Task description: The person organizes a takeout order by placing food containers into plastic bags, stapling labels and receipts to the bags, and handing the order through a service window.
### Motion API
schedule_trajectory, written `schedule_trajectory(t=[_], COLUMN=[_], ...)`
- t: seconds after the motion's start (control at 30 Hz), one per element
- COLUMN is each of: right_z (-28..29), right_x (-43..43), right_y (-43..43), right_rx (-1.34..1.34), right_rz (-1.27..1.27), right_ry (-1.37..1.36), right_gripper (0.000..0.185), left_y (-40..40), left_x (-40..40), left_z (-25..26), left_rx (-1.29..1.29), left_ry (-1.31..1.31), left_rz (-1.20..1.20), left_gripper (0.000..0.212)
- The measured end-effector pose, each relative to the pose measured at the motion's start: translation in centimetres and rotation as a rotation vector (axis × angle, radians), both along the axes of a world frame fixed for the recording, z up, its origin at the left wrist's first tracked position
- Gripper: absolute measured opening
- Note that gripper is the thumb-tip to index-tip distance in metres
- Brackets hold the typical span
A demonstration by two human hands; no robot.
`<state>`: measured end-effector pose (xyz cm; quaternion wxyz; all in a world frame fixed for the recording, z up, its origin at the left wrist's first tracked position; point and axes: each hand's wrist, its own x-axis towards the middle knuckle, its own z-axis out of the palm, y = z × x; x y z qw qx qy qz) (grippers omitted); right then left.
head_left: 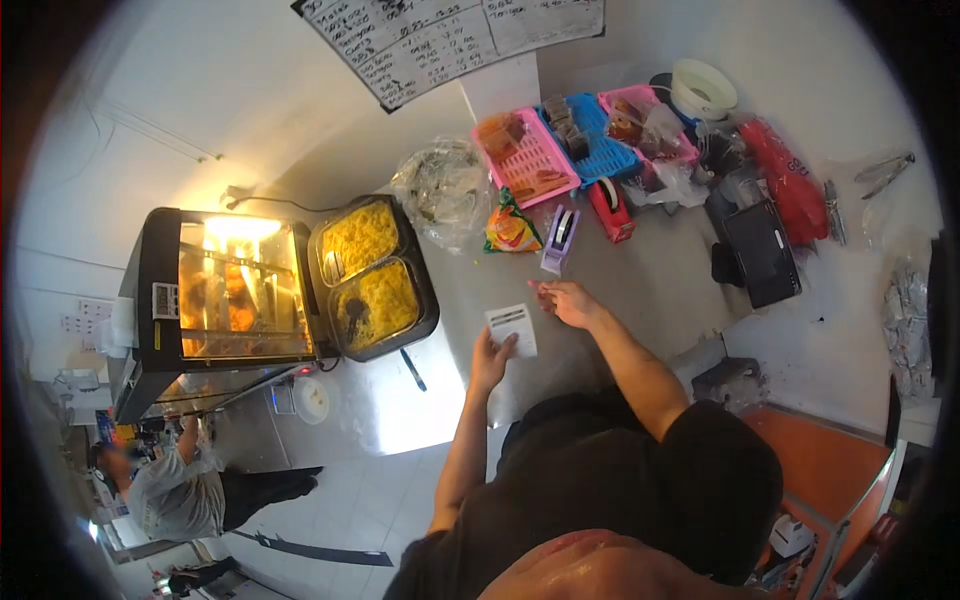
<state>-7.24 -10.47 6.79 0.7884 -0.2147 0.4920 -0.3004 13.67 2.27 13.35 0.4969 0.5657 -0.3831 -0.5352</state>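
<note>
My left hand point(490, 358) grips a white printed paper slip point(513, 322) by its lower left part, thumb on top, over the steel counter. Just right of the slip, my right hand point(568, 301) is held with its fingers apart. No object shows clearly in it; a thin strip of tape would be too small to see. Beyond my right fingertips stands a lilac tape dispenser point(559, 241) with a roll in it. A red tape dispenser point(611, 210) stands farther right. An orange and green packet point(513, 227) lies left of the lilac dispenser.
A lit glass food warmer point(244, 289) and two trays of yellow food point(375, 281) stand left. Pink point(529, 161) and blue point(592, 142) baskets line the back. A dark tablet-like device point(761, 253) is right. Another person point(176, 491) stands far left. A pen point(412, 370) lies on the counter.
</note>
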Motion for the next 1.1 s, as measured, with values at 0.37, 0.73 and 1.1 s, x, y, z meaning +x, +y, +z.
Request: schedule_trajectory(t=[0.37, 0.73, 1.1], right_z=[7.7, -6.1, -10.9], right_x=[5.5, 2.8, 1.9], right_y=[3.0, -5.0, 1.4], right_rx=[-1.080, -0.025, 0.104], right_rz=[0.049, -0.668, -0.415], right_ry=[1.307, 0.354, 0.309], right_gripper=[0.064, 0.041, 0.020], left_y=[-1.3, -1.4, -5.5], left_x=[4.7, 9.8, 9.3], left_z=[-4.3, -4.9, -14.2], left_rx=[0.296, 0.404, 0.264], left_ry=[0.302, 0.709, 0.814], left_rz=[-0.471, 0.067, -0.294], left_gripper=[0.033, 0.029, 0.060])
